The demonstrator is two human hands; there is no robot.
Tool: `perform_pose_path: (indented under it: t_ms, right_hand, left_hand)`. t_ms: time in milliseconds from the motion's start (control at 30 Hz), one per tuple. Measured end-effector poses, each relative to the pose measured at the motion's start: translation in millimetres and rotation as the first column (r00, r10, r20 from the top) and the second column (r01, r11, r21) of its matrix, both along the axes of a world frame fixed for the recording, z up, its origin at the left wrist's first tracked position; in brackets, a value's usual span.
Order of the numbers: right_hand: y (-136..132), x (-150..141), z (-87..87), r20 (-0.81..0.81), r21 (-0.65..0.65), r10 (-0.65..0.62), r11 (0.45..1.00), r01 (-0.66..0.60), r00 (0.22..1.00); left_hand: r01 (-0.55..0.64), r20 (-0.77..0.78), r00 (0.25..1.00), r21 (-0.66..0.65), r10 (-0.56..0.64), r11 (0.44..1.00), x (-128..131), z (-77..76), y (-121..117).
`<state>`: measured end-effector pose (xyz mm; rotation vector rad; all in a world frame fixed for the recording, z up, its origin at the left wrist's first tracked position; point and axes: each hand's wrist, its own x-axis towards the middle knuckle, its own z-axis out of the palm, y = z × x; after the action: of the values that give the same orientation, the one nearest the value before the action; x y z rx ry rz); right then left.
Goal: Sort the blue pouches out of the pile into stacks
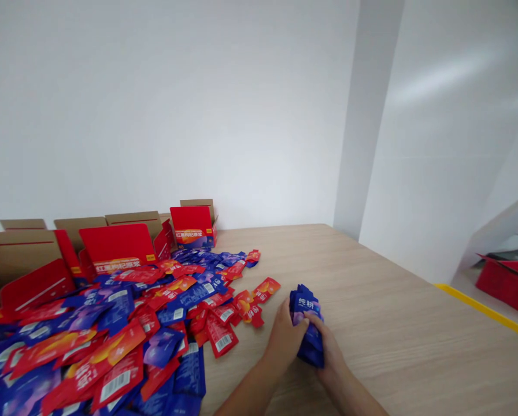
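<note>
A stack of blue sachets [307, 341] is held between my two hands over the wooden table. My left hand [285, 332] grips its left side, with the thumb across the front. On the right side my right hand [327, 349] is closed around it, thumb also on the front face. White lettering shows near the top of the foremost sachet; how many lie behind it I cannot tell. Left of my hands spreads a large loose heap of red sachets [219, 335] and blue sachets [189, 370]. A few red ones lie closest to my left hand.
Several open red cardboard boxes [115, 245] stand along the back left, flaps raised. One more red box [192, 225] stands at the back by the wall. A yellow strip [487, 312] and a red container [508, 283] are beyond the table's right edge.
</note>
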<state>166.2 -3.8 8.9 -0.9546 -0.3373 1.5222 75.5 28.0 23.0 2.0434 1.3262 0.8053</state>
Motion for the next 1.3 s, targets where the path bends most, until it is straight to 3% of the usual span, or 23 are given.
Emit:
perform_pose_path:
  t_ms: [67, 133, 267, 333, 400, 500, 567, 700, 867, 1033, 1133, 1300]
  right_hand:
    - [1, 1, 1.4, -0.015, 0.018, -0.046, 0.999, 0.046, 0.999]
    - [1, 2, 1.7, 0.023, 0.084, -0.110, 0.991, 0.108, 0.994]
    - [-2, 5, -0.6, 0.287, 0.324, -0.333, 0.916, 0.236, 0.898]
    - [-3, 8, -3.2, 0.452, 0.471, -0.393, 0.868, 0.160, 0.800]
    - [-1, 11, -6.6, 0.580, 0.552, -0.360, 0.833, -0.028, 0.731]
    - [4, 11, -13.0, 0.691, 0.527, -0.209, 0.800, -0.285, 0.692]
    - [7, 11, -17.6, 0.715, 0.484, -0.135, 0.804, -0.346, 0.686]
    - [7, 8, -26.3, 0.691, 0.451, -0.116, 0.840, -0.301, 0.713]
    - [4, -6, -33.6, 0.641, 0.440, -0.122, 0.867, -0.233, 0.758]
    - [-3, -21, -31.6, 0.687, 0.437, -0.153, 0.868, -0.236, 0.710]
    - [-8, -20, -27.0, 0.734, 0.469, -0.205, 0.842, -0.266, 0.647]
    - [-6, -11, -23.9, 0.758, 0.520, -0.220, 0.772, -0.365, 0.615]
  left_hand:
    - [-0.111, 0.004, 0.994, -0.051, 0.111, 0.992, 4, -1.6, -10]
    - [-0.119, 0.057, 0.991, -0.062, 0.123, 0.991, 5, -5.9, -19]
    - [0.069, 0.304, 0.949, 0.070, -0.087, 0.995, -9, -12.7, -23]
    - [0.174, 0.365, 0.905, 0.151, -0.219, 0.973, -22, -16.7, -18]
    - [0.211, 0.407, 0.879, 0.132, -0.247, 0.968, -33, -23.7, -13]
    - [0.176, 0.494, 0.858, -0.029, -0.139, 0.984, -43, -37.9, -10]
    - [0.151, 0.545, 0.835, -0.094, -0.076, 0.984, -43, -45.6, -10]
    - [0.122, 0.656, 0.755, -0.162, 0.014, 0.979, -37, -48.3, -13]
    - [0.056, 0.750, 0.590, -0.408, 0.299, 0.911, -34, -40.6, -16]
    - [0.055, 0.808, 0.440, -0.460, 0.392, 0.886, -37, -36.6, -20]
    - [0.098, 0.822, 0.429, -0.455, 0.375, 0.885, -38, -33.7, -24]
    - [0.080, 0.784, 0.503, -0.462, 0.365, 0.883, -43, -31.5, -22]
